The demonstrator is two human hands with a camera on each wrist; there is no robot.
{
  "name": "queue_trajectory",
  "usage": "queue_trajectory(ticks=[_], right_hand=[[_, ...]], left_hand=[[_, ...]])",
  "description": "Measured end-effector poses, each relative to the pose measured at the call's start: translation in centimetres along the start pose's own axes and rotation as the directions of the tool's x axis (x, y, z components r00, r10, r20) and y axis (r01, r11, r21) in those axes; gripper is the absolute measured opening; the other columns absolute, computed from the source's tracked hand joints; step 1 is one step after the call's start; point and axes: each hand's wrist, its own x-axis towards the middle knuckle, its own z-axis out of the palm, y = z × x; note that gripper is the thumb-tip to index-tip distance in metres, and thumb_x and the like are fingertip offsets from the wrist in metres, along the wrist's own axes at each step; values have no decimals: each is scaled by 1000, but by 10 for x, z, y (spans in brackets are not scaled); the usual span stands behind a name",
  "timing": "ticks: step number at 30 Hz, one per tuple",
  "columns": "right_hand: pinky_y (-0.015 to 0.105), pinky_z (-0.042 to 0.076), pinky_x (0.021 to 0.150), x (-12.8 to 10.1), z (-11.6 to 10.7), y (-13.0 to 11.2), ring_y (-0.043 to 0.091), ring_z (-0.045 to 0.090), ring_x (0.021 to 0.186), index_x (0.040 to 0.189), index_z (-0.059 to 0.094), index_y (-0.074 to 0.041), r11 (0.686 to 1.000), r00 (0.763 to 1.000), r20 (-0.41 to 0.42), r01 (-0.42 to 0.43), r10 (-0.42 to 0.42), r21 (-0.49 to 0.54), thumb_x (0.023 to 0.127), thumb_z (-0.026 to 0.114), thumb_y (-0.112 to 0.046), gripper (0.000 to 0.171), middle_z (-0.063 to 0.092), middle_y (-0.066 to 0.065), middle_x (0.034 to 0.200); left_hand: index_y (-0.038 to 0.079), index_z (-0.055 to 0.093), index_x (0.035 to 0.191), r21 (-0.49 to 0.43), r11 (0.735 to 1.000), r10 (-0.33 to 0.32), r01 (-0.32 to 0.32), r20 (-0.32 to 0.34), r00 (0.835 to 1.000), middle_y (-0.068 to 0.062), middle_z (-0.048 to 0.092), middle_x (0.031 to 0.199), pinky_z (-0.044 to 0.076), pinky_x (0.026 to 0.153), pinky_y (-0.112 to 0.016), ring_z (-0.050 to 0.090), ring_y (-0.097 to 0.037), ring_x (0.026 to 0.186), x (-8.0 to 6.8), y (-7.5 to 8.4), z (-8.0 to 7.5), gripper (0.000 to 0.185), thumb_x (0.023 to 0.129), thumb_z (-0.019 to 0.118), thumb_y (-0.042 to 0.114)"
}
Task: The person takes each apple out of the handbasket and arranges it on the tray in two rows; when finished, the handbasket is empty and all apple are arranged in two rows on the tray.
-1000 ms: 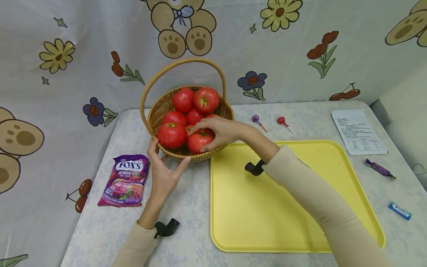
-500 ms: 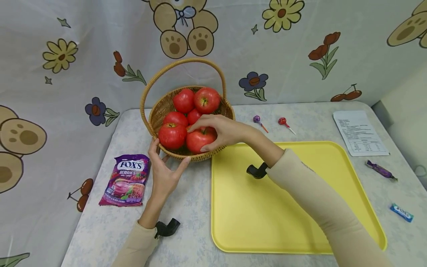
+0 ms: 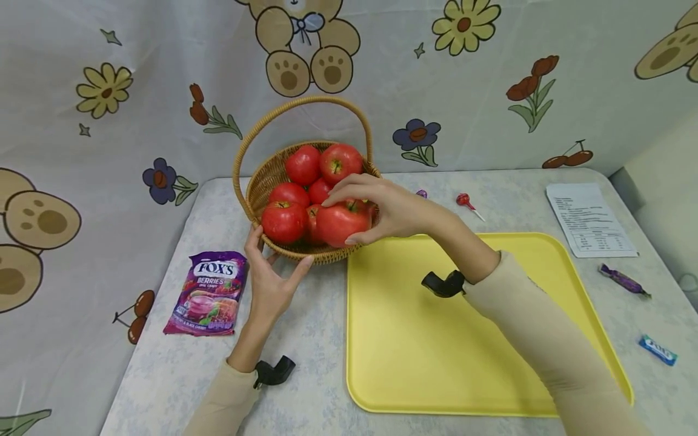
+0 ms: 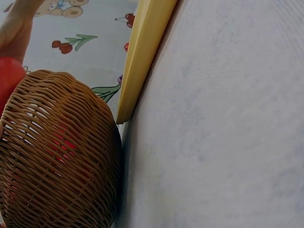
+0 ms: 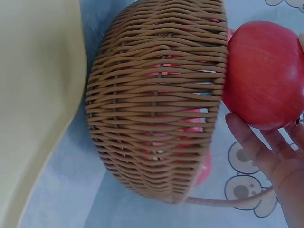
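Head view, tabletop lot: one wicker basket (image 3: pixel 305 181) with hoop handle, standing at the back of a pale mottled table (image 3: pixel 305 375), loaded with red apples (image 3: pixel 303 165). Right hand (image 3: pixel 382 209), fingers and thumb curled round one red apple (image 3: pixel 342 223), holds it raised over the basket's near right rim, just beside the others and above the far left corner of the yellow tray (image 3: pixel 469 339). Left hand (image 3: pixel 269 284), fingers spread and fairly straight, rests against the basket's near left wall, thumb and fingertips touching the weave. Yellow tray: lies flat, just right of the basket, right forearm crossing over it. Purple candy bag (image 3: pixel 207 293): flat on the table, just left of the left hand. Red lollipop (image 3: pixel 466 203): behind the tray. Printed sheet (image 3: pixel 589 219): far right. Purple wrapped sweet (image 3: pixel 621 278) and blue wrapped sweet (image 3: pixel 657 349): right of the tray, well apart. Right wrist view: held apple (image 5: pixel 263 73) seen against the basket rim (image 5: pixel 161 99), fingers (image 5: pixel 256 147) under it. Left wrist view: basket wall (image 4: pixel 57 152) and tray edge (image 4: pixel 142 57); hand itself not shown.
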Motion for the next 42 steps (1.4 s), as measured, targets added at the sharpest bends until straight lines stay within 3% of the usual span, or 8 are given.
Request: queue_trajectory(ticks=[4,12,16,23,31,42], right_hand=[[36,53,91,-15,-5,-8,14,47,125,129,62,-20,1000,1000,-4,19,-20,-15,78,82,-26,54,55,-1,133],[37,54,90,-57,-2,-15,17,45,128,130,62,-22,999,1000,-8,-15,15,-36,77,84,-26,57,53,2,137],[37,54,90,-77,7,-7,17,46,126,130,62,-23,998,999,5,-36,36,-46,78,83,-26,57,54,1,136],[35,54,89,-107,24,16,18,47,125,128,62,-23,989,989,40,-141,142,-42,78,83,-26,54,55,-1,133],[39,52,91,-123,34,31,19,43,126,127,62,-23,979,977,51,-204,205,-30,77,84,-28,55,54,-1,133],[42,52,92,-124,47,38,20,43,125,127,62,-23,972,971,64,-228,231,-52,76,86,-26,57,54,-1,133]], left_hand=[[-9,16,145,-5,1000,5,-5,-5,1000,-29,5,158,37,105,-63,16,-40,146,1,0,0,93,77,77,0],[-8,15,146,0,1000,-8,8,-3,1000,-28,4,158,37,106,-61,17,-40,146,0,-1,-1,94,77,78,1],[-8,15,146,5,1000,-12,12,-6,1000,-28,5,158,37,106,-61,17,-39,146,1,-1,-1,94,77,78,2],[-8,15,147,7,1000,-15,15,0,1000,-28,2,158,37,106,-61,17,-40,146,0,0,-1,94,78,78,3],[-8,15,147,13,1000,-11,11,3,1000,-29,3,158,37,106,-62,16,-41,146,-1,0,-2,94,78,78,2],[-7,14,147,12,1000,-16,16,6,1000,-28,1,158,37,106,-61,15,-41,146,-1,2,-1,94,79,78,3]])
